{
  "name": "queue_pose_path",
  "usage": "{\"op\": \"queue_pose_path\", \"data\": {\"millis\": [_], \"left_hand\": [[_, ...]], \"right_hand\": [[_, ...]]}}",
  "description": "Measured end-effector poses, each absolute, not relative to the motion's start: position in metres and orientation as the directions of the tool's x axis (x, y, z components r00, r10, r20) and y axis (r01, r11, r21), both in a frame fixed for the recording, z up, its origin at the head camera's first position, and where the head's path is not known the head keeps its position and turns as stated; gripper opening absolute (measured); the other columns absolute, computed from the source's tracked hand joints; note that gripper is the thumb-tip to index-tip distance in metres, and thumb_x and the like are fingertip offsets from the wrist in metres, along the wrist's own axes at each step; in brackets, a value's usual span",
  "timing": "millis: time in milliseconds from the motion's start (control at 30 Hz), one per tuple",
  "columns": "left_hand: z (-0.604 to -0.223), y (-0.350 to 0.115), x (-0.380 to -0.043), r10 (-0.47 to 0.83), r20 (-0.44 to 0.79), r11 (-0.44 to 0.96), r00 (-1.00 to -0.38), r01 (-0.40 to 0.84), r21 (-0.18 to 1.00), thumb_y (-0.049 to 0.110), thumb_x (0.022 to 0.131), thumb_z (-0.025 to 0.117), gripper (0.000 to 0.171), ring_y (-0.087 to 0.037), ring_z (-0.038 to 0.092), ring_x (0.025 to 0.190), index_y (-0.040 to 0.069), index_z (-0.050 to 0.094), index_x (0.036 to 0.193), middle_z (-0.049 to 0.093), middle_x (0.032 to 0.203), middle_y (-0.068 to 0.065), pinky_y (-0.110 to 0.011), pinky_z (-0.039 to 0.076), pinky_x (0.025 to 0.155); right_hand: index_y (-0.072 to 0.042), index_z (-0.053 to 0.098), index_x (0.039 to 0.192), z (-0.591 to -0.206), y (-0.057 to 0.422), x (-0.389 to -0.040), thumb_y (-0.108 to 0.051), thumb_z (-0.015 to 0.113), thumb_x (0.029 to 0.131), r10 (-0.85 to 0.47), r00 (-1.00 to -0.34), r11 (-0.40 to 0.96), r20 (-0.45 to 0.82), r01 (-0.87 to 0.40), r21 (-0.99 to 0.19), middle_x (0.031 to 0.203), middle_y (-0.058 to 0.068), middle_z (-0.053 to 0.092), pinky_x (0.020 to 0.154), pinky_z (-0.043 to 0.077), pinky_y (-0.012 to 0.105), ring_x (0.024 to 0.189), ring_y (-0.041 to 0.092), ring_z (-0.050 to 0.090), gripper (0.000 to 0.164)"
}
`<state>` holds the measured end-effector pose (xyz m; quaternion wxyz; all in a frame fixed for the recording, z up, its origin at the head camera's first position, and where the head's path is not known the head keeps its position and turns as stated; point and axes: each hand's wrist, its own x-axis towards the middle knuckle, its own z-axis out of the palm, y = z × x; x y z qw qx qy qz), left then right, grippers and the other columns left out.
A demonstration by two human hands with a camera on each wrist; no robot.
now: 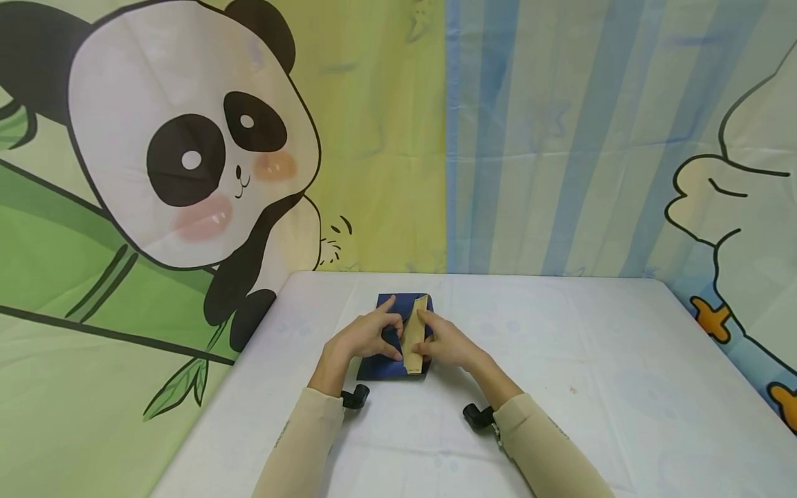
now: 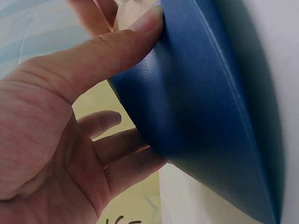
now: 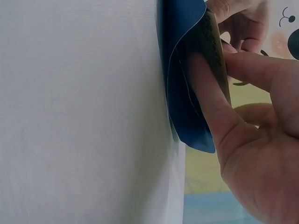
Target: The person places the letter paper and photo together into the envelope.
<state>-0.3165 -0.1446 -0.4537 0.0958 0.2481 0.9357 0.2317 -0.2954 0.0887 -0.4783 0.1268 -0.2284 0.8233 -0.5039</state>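
Note:
On the white table lies a dark blue folded paper cover (image 1: 381, 370), with a narrow tan paper piece (image 1: 414, 342) standing out along its right part. My left hand (image 1: 373, 335) pinches the cover's raised edge; its thumb presses on the glossy blue paper (image 2: 182, 93) in the left wrist view, while the other fingers reach behind. My right hand (image 1: 451, 342) grips the tan piece from the right. In the right wrist view, one finger (image 3: 208, 88) reaches between the curved blue sheet (image 3: 184, 107) and the tan piece (image 3: 217, 56), which shows dark marks on its inner face.
The white-covered table (image 1: 535, 346) spreads around the hands. Behind it hangs a printed cloth with a panda (image 1: 193, 138) and blue stripes (image 1: 585, 138). Black wrist cameras (image 1: 356, 397) sit at both sleeves, low over the tabletop.

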Motion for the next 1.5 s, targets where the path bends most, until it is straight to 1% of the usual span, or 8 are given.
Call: {"op": "queue_pose_path", "data": {"millis": [100, 167, 500, 700, 867, 1100, 1333, 1500], "left_hand": [[-0.4535, -0.1445, -0.3166, 0.509, -0.065, 0.769, -0.858, 0.42, 0.482, 0.034, 0.073, 0.095, 0.039, -0.037, 0.061, 0.118, 0.031, 0.061, 0.091, 0.015, 0.175, -0.011, -0.044, 0.049, 0.087], [-0.4535, -0.1446, -0.3166, 0.51, -0.066, 0.768, -0.857, 0.419, 0.485, 0.034, 0.073, 0.095, 0.039, -0.037, 0.06, 0.119, 0.031, 0.06, 0.091, 0.015, 0.175, -0.011, -0.044, 0.049, 0.088], [-0.4533, -0.1455, -0.3167, 0.514, -0.064, 0.769, -0.856, 0.425, 0.478, 0.036, 0.073, 0.095, 0.04, -0.037, 0.061, 0.119, 0.032, 0.059, 0.091, 0.016, 0.175, -0.011, -0.045, 0.049, 0.089], [-0.4515, -0.145, -0.315, 0.517, -0.058, 0.763, -0.854, 0.43, 0.483, 0.035, 0.074, 0.095, 0.04, -0.039, 0.061, 0.122, 0.028, 0.062, 0.095, 0.017, 0.175, -0.013, -0.045, 0.049, 0.089], [-0.4521, -0.1454, -0.3151, 0.522, -0.05, 0.76, -0.851, 0.438, 0.48, 0.035, 0.074, 0.095, 0.04, -0.034, 0.064, 0.108, 0.028, 0.061, 0.095, 0.017, 0.175, -0.014, -0.041, 0.048, 0.084], [-0.4532, -0.1459, -0.3163, 0.521, -0.051, 0.759, -0.852, 0.436, 0.483, 0.036, 0.073, 0.095, 0.04, -0.033, 0.063, 0.108, 0.03, 0.061, 0.093, 0.017, 0.175, -0.014, -0.041, 0.048, 0.083], [-0.4537, -0.1464, -0.3164, 0.527, -0.047, 0.754, -0.849, 0.441, 0.486, 0.036, 0.073, 0.095, 0.04, -0.037, 0.062, 0.12, 0.028, 0.063, 0.095, 0.017, 0.175, -0.015, -0.043, 0.049, 0.088], [-0.4542, -0.1465, -0.3168, 0.527, -0.048, 0.755, -0.848, 0.442, 0.484, 0.036, 0.073, 0.095, 0.04, -0.037, 0.062, 0.121, 0.03, 0.062, 0.095, 0.017, 0.175, -0.015, -0.044, 0.05, 0.088]], "right_hand": [[0.004, 0.02, 0.162, -0.4784, 0.0879, -0.2961, -0.007, 0.079, 0.091, -0.47, -0.881, 0.388, 0.058, -0.265, -0.883, 0.173, 0.025, 0.009, 0.073, 0.058, 0.028, 0.087, 0.015, 0.072, 0.093], [0.005, 0.02, 0.162, -0.4781, 0.0873, -0.2962, -0.005, 0.082, 0.089, -0.455, -0.888, 0.37, 0.067, -0.256, -0.893, 0.174, 0.024, 0.003, 0.073, 0.059, 0.027, 0.088, 0.016, 0.072, 0.097], [0.009, 0.022, 0.16, -0.4787, 0.0824, -0.2945, -0.005, 0.081, 0.089, -0.464, -0.884, 0.366, 0.05, -0.243, -0.898, 0.172, 0.027, 0.002, 0.078, 0.06, 0.027, 0.101, 0.023, 0.074, 0.092], [0.011, 0.026, 0.158, -0.4794, 0.0807, -0.2928, -0.003, 0.081, 0.089, -0.487, -0.872, 0.376, 0.048, -0.259, -0.89, 0.172, 0.028, 0.008, 0.078, 0.06, 0.028, 0.101, 0.027, 0.075, 0.089], [0.01, 0.032, 0.156, -0.4787, 0.0806, -0.2921, -0.006, 0.082, 0.088, -0.489, -0.872, 0.4, 0.015, -0.239, -0.885, 0.171, 0.025, 0.019, 0.08, 0.06, 0.03, 0.099, 0.023, 0.077, 0.086], [0.008, 0.043, 0.152, -0.4771, 0.0811, -0.2937, -0.012, 0.084, 0.087, -0.495, -0.869, 0.459, 0.022, -0.283, -0.842, 0.151, 0.028, 0.053, 0.087, 0.059, 0.039, 0.098, 0.023, 0.077, 0.079], [0.006, 0.051, 0.148, -0.4777, 0.0809, -0.2941, -0.018, 0.087, 0.085, -0.492, -0.87, 0.489, 0.041, -0.315, -0.813, 0.151, 0.025, 0.055, 0.1, 0.054, 0.048, 0.122, 0.031, 0.067, 0.077], [0.005, 0.052, 0.147, -0.4785, 0.0808, -0.2939, -0.015, 0.086, 0.086, -0.519, -0.854, 0.464, 0.035, -0.316, -0.827, 0.118, 0.02, 0.076, 0.081, 0.058, 0.036, 0.094, 0.021, 0.074, 0.073]]}}
